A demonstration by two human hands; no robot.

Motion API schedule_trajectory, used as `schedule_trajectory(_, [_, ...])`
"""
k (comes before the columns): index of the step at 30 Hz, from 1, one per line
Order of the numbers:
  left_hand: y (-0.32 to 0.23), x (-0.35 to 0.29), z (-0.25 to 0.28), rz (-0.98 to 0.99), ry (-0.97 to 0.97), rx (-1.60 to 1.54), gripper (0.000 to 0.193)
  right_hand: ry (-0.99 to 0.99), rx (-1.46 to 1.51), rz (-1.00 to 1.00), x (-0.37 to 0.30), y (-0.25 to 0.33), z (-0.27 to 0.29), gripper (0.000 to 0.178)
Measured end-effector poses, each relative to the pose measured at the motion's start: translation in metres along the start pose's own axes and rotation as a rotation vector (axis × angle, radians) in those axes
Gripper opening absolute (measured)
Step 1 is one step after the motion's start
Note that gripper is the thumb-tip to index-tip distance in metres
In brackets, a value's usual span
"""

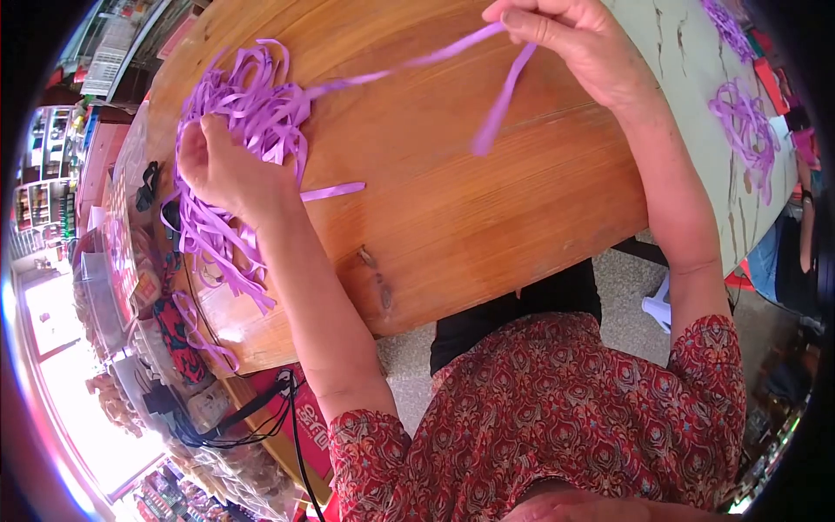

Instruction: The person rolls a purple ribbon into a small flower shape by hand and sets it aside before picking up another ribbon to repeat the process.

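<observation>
A tangled heap of shiny purple ribbon (248,100) lies at the left of the wooden table. My left hand (230,174) rests against this heap with its fingers curled; whether a strand is caught inside them is hidden. Up at the top, my right hand (574,39) is pinched shut on a purple ribbon strip (444,54). From that pinch the strip runs back left to the heap, and a short loose end hangs down, slightly blurred. Another ribbon end pokes out rightward just beyond my left wrist.
The wooden tabletop (487,200) adjoins a pale marbled table (731,226) on the right, where a smaller purple ribbon bundle (746,130) lies. Black cables (230,435) and plastic bags crowd the left edge. At far right, part of another person (787,252) shows.
</observation>
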State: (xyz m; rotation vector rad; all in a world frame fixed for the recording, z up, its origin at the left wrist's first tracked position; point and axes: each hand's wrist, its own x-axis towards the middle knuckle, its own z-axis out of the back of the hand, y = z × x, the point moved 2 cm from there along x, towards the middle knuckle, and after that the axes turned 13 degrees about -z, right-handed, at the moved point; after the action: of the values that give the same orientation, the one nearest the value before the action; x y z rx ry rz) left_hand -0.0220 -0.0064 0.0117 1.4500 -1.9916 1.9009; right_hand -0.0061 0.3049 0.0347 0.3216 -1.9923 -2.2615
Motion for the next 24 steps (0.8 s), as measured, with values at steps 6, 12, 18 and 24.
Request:
schedule_trajectory(6, [-0.034,-0.069,-0.052,-0.479,0.524,0.015,0.040,0.238,-0.257,0.217,-0.005,-0.016,-0.030,0.017])
schedule_trajectory(12, [-0.030,-0.112,-0.069,0.058,0.778,-0.192,0.016,0.138,-0.230,0.272,-0.007,-0.013,-0.025,0.016])
schedule_trajectory(18, [-0.022,-0.047,-0.041,-0.128,0.551,0.402,0.007,0.099,-0.179,0.604,0.022,-0.017,0.004,0.011])
schedule_trajectory(24, [-0.034,-0.080,-0.058,-0.692,0.685,0.422,0.036,0.027,-0.398,0.330,-0.001,-0.015,-0.020,0.013])
